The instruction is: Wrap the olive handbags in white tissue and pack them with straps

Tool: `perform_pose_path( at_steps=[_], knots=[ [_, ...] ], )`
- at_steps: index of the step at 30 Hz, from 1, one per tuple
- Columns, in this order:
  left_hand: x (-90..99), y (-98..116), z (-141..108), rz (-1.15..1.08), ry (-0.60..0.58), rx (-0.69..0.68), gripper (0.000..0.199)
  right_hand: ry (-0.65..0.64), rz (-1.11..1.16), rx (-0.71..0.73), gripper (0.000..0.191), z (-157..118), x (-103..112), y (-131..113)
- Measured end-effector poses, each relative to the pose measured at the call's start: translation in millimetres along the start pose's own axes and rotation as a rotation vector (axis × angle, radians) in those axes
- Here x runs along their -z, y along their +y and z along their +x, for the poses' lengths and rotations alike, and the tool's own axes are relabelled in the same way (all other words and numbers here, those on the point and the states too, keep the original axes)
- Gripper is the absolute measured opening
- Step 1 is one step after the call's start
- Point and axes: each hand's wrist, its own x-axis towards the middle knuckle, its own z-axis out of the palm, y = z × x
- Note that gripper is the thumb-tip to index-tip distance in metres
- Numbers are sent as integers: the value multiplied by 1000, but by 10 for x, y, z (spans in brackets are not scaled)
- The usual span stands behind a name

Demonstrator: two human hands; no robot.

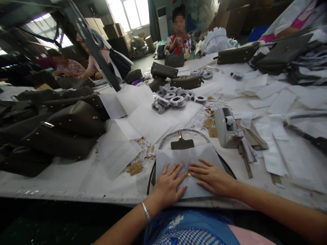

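Both my hands lie flat on a sheet of white paper (pixel 166 156) at the table's near edge. My left hand (pixel 170 183), with a silver bracelet at the wrist, presses the sheet's left half, fingers spread. Over its right half rests my right hand (pixel 212 175), fingers stretched out toward the left. Beneath the paper is a dark handbag (pixel 226 166), mostly hidden; its wrapped handle (pixel 163 137) arches out beyond the sheet. A dark tab with a metal clasp (pixel 182 144) shows above the paper's far edge. A small metal piece (pixel 189 174) glints between my hands.
Dark bags (pixel 66 132) are piled on the left. A grey tape dispenser (pixel 226 127) stands to the right, near brown tags (pixel 136 167) and loose papers (pixel 293 163). Wrapped grey coils (pixel 176 98) lie farther back. A slanted post (pixel 94 44) rises at left; co-workers (pixel 178 41) sit across the table.
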Motion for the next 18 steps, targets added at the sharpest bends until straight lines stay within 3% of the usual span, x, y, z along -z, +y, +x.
perform_pose_path(
  at_steps=[7,14,18],
  knots=[
    [-99,-31,-52,92,62,60,62,8,-93,-161,66,-30,1,27],
    [-182,-190,25,111,228,8,47,-16,-121,-131,68,-18,12,109],
    [-229,-328,66,48,254,50,39,26,-146,-79,75,-13,-78,251]
  ],
)
